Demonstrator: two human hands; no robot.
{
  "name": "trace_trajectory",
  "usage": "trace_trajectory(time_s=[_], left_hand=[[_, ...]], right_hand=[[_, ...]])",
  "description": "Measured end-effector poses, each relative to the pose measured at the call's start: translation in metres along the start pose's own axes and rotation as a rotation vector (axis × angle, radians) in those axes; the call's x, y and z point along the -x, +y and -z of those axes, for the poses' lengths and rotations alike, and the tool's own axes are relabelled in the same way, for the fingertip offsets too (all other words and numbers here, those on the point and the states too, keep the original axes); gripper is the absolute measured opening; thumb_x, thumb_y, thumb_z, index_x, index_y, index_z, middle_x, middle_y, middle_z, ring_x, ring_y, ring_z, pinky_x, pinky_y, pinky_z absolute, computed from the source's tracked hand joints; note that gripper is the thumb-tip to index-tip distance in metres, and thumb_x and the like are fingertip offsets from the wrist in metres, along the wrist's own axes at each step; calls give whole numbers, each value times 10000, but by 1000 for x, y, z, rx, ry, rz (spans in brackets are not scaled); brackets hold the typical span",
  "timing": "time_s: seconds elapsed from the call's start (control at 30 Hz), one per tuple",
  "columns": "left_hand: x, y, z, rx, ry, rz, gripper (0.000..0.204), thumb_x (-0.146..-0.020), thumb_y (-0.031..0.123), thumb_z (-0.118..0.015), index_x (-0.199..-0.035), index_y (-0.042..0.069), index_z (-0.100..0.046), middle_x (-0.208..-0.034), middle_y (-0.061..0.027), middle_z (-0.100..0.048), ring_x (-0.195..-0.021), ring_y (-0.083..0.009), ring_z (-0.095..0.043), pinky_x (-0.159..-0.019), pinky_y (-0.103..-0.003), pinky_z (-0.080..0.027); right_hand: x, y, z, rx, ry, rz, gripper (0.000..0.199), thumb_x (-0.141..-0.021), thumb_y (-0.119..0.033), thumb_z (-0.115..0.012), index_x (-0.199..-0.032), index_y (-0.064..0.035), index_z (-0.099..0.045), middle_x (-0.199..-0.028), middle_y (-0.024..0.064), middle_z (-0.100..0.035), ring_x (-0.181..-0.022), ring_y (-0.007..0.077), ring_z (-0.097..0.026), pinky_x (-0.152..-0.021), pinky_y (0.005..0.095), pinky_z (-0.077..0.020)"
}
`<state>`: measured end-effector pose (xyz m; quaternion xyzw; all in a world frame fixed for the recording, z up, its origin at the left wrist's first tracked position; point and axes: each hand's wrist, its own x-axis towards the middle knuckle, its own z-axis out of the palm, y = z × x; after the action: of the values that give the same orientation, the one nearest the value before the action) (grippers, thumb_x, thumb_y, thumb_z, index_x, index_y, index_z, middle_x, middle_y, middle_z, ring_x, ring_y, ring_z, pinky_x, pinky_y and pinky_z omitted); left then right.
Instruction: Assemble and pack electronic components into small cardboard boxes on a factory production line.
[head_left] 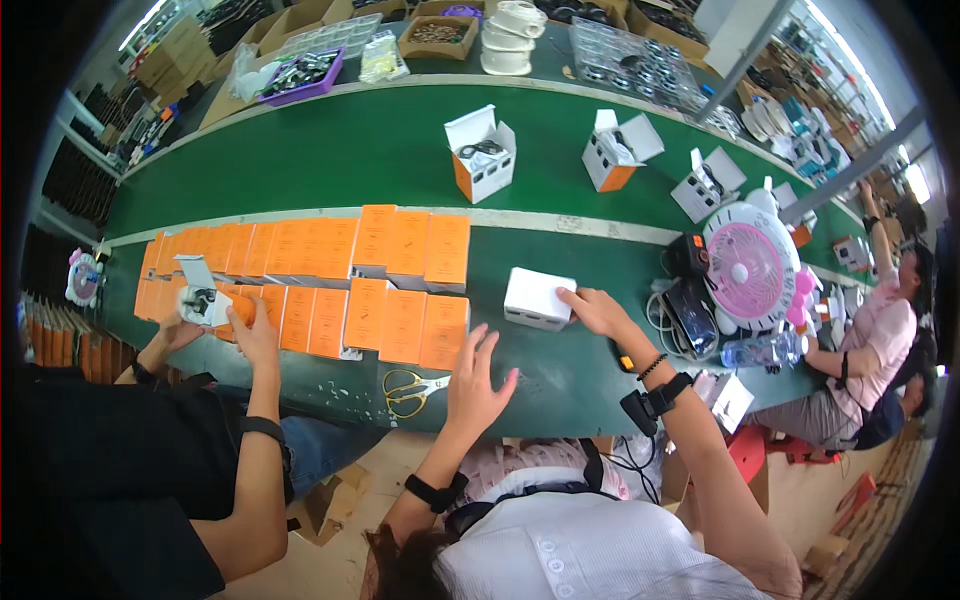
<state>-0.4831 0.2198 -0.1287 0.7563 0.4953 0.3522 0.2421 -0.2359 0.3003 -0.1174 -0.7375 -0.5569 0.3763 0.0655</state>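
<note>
A small white box (538, 297) stands on the green table in front of me. My right hand (597, 311) is at its right side, fingers closed on the edge near the top corner. To the left of the box, my left hand (477, 385) is raised over the table edge with fingers spread and nothing in them. Beside it are rows of orange-topped boxes (400, 325). Gold-handled scissors (412, 390) lie on the table just left of my left hand.
Open boxes holding cables (485, 160) stand on the green belt beyond. A pink-and-white fan (745, 262), a dark phone-like device (688, 312) and a water bottle (765, 350) are at right. At left, a co-worker's hands (240, 330) handle an open box; another person (865, 360) sits far right.
</note>
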Motion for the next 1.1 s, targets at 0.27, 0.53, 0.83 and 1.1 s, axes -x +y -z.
trace_trajectory(time_s=[0.27, 0.53, 0.83, 1.1], left_hand=[[-31, -2, -53, 385, -18, 83, 1142, -562, 220, -855, -1418, -9, -135, -1445, -250, -202, -1320, -395, -269, -1071, -433, -283], [-36, 9, -64, 331, 119, 141, 1005, -502, 213, -881, -1307, 18, -312, -1181, -178, -492, -1063, -304, -526, -904, -396, -435], [-27, 17, -55, 390, 114, 143, 941, -469, 201, -873, -1250, 11, -384, -1146, -176, -527, -1033, -346, -551, -852, -398, -466], [-24, 8, -43, 383, 30, 49, 935, -547, 268, -865, -1280, 6, -348, -1213, -189, -470, -1094, -317, -521, -884, -379, -455]], right_hand=[[43, 14, -4, -153, 295, 357, 432, -834, -364, -599, -1074, -9, -551, -910, 137, -615, -707, 236, -622, -680, 340, -489], [69, -33, -8, 256, 416, 553, 570, -728, -412, -687, -1113, -19, -540, -993, 133, -568, -756, 275, -594, -640, 377, -485], [66, -51, -39, 389, 421, 504, 711, -720, -399, -670, -1204, 64, -433, -978, 154, -534, -865, 311, -584, -661, 389, -501], [39, -29, 19, -173, 63, 371, 432, -908, -370, -431, -876, 3, -646, -773, 228, -636, -740, 380, -621, -667, 446, -497]])
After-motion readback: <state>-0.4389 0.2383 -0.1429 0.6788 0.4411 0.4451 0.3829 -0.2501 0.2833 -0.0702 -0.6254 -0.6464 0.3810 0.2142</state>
